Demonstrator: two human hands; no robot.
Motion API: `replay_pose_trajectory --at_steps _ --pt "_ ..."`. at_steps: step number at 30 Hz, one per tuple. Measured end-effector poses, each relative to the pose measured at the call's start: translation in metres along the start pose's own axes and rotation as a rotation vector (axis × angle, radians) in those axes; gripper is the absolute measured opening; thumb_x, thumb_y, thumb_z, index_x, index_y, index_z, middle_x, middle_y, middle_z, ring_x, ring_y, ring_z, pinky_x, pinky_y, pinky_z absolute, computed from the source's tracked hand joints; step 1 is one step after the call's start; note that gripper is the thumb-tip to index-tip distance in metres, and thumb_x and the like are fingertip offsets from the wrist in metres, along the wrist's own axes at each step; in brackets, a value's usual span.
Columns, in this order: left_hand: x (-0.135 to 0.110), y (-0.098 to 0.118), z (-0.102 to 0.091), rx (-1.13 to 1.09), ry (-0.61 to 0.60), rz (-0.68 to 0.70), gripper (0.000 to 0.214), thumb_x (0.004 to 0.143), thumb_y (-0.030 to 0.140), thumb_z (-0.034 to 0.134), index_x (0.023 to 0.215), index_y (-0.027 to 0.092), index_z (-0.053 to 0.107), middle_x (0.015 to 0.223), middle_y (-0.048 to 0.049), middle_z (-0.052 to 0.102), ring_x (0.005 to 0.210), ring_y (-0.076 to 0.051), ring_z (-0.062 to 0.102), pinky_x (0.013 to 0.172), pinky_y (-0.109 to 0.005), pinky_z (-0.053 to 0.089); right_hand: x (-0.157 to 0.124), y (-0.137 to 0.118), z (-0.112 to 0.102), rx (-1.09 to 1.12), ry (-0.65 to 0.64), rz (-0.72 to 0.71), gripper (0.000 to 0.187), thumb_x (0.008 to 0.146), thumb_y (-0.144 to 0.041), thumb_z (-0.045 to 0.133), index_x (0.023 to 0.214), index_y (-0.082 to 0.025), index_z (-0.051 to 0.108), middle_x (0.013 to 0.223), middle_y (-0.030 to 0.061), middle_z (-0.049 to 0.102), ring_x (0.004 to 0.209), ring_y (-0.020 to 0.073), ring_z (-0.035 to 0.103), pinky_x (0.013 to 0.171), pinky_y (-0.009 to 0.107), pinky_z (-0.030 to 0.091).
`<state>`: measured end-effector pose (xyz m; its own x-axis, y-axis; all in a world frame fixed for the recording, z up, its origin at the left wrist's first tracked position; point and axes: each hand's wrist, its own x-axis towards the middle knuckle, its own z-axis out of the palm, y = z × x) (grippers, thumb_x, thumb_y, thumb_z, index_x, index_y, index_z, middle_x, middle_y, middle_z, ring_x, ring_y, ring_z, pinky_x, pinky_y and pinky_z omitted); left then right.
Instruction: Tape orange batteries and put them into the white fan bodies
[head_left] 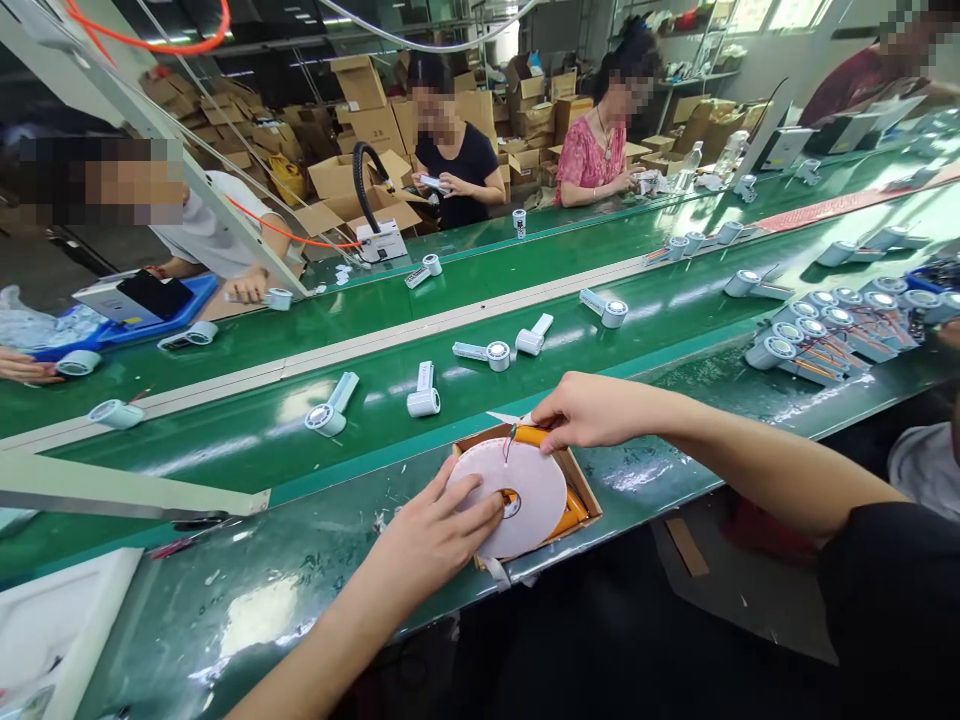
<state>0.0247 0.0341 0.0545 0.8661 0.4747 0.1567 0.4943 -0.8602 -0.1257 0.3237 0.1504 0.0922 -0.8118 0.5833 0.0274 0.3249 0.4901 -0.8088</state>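
A flat white roll [536, 480], apparently of tape, lies over an open cardboard box [589, 495] at the bench's near edge. My left hand [450, 510] grips the roll, its fingers across the face and at the centre hole. Pinched in my right hand [581, 412] is an orange cylindrical battery [531, 436] with thin wires hanging over the roll. A pale pointed blade [510, 417] sticks out from the same fingers; the rest of that tool is hidden. More orange batteries [574, 512] show inside the box, beneath the roll's right side.
White handheld fan bodies [330, 405] lie spaced along the green conveyor [382, 400]. Several more with orange wires [814, 325] crowd the right. A white foam tray [67, 620] sits at lower left, near a metal post [135, 485]. Co-workers sit across the belt.
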Motion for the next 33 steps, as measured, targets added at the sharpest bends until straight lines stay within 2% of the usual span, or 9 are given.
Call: replay_pose_trajectory --at_steps 3,7,9,13,18,20,26,29,33 --pt "0.003 0.005 0.005 0.046 0.025 -0.055 0.054 0.090 -0.002 0.056 0.134 0.028 0.064 0.127 0.0001 0.072 0.118 -0.022 0.061 0.126 -0.057 0.033 -0.001 0.023 0.042 0.459 0.250 0.133 0.022 0.078 -0.035 0.083 0.094 -0.021 0.081 0.084 0.0003 0.077 0.072 0.0163 0.067 0.068 0.028 0.050" --pt "0.014 0.028 0.025 -0.008 0.052 -0.169 0.048 0.092 0.005 0.060 0.135 0.027 0.062 0.119 -0.0025 0.073 0.103 -0.022 0.062 0.123 -0.060 0.034 -0.009 0.046 0.123 1.064 0.933 0.187 0.044 0.077 -0.045 0.086 0.112 -0.021 0.077 0.109 0.0078 0.079 0.094 0.0218 0.074 0.085 0.034 0.059" --pt "0.021 0.039 0.034 -0.015 0.049 -0.173 0.042 0.094 0.008 0.059 0.133 0.026 0.063 0.115 -0.0028 0.073 0.100 -0.021 0.061 0.123 -0.059 0.034 -0.015 0.050 0.142 1.136 1.004 0.220 0.045 0.074 -0.043 0.089 0.111 -0.021 0.077 0.109 0.0085 0.079 0.095 0.0232 0.074 0.085 0.035 0.060" --pt "0.030 0.045 0.043 -0.058 -0.012 -0.074 0.043 0.095 0.007 0.056 0.134 0.025 0.062 0.119 -0.0024 0.072 0.102 -0.021 0.058 0.123 -0.054 0.033 -0.032 0.060 0.075 0.984 0.926 0.134 0.036 0.068 -0.028 0.093 0.099 -0.020 0.078 0.097 0.0060 0.079 0.091 0.0216 0.073 0.084 0.033 0.061" --pt "0.039 0.011 0.049 -0.225 -0.086 -0.156 0.057 0.081 0.010 0.070 0.135 0.027 0.062 0.130 -0.0046 0.068 0.112 -0.026 0.056 0.111 -0.049 0.044 -0.081 0.088 -0.053 0.798 1.736 -0.434 0.029 0.080 -0.038 0.084 0.104 -0.029 0.071 0.110 -0.0034 0.073 0.106 0.0101 0.069 0.092 0.021 0.058" --pt "0.040 -0.009 0.050 -0.298 -0.142 -0.235 0.065 0.075 0.010 0.074 0.137 0.029 0.062 0.129 -0.0049 0.068 0.116 -0.028 0.056 0.106 -0.047 0.047 -0.106 0.102 -0.048 0.898 1.644 -0.322 0.043 0.075 -0.034 0.089 0.114 -0.031 0.069 0.110 -0.0034 0.073 0.104 0.0100 0.071 0.090 0.019 0.059" --pt "0.072 -0.055 0.029 -0.589 -0.314 -0.284 0.061 0.070 0.031 0.086 0.128 0.034 0.068 0.127 -0.0043 0.070 0.124 -0.029 0.058 0.102 -0.043 0.053 -0.173 0.142 0.068 1.103 1.410 0.193 0.088 0.075 -0.035 0.091 0.149 -0.048 0.046 0.105 0.0016 0.076 0.095 0.0221 0.077 0.082 0.033 0.064" --pt "0.144 -0.068 0.027 -0.694 -0.210 -0.346 0.028 0.094 0.039 0.064 0.120 0.029 0.071 0.121 -0.0061 0.072 0.113 -0.023 0.065 0.100 -0.040 0.053 -0.188 0.147 0.089 1.107 1.225 0.226 0.089 0.077 -0.036 0.089 0.153 -0.042 0.044 0.101 0.0041 0.076 0.087 0.0242 0.077 0.078 0.039 0.063" --pt "0.272 -0.054 0.048 -0.947 -0.162 -0.357 0.055 0.095 0.055 0.060 0.141 0.024 0.060 0.133 -0.0092 0.070 0.117 -0.025 0.066 0.106 -0.044 0.051 -0.168 0.152 0.074 1.139 0.882 0.114 0.093 0.069 -0.033 0.095 0.151 -0.032 0.050 0.098 0.0053 0.075 0.082 0.0239 0.075 0.072 0.038 0.062"
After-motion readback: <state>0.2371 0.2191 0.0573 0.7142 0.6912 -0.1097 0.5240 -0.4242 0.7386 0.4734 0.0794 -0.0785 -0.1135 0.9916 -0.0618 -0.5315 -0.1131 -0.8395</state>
